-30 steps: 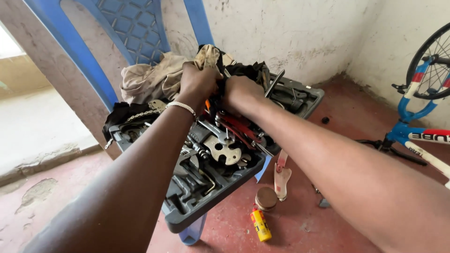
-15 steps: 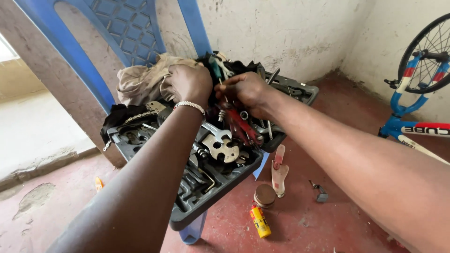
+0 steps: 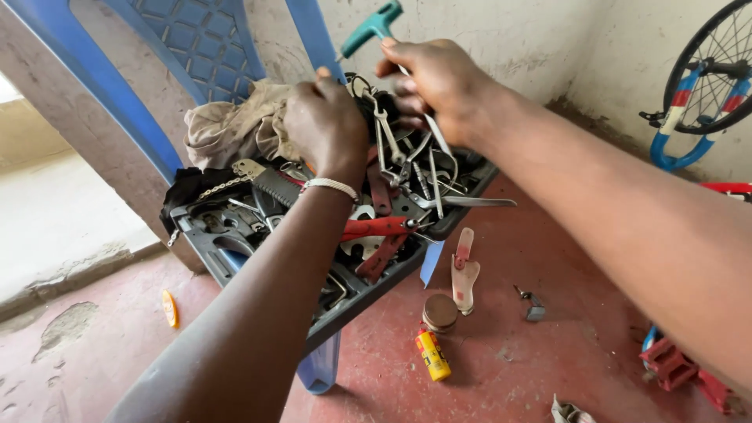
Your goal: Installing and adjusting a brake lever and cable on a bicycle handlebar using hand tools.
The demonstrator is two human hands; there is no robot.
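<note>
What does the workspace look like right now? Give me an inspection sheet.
Surface: dark tool case lying open on a blue plastic chair, over a red floor.
Job's things: teal T-handle tool lifted above the case; metal tools hang tangled under it.
Clutter: beige rag, red-handled pliers and a chain in the case; yellow tube, round tin and orange lever on the floor.
Hands: right hand grips the T-handle tool; left hand, wearing a wristband, rests in the case.
Cables: nothing seen.
Surroundings: white wall; bicycle wheel at right.
</note>
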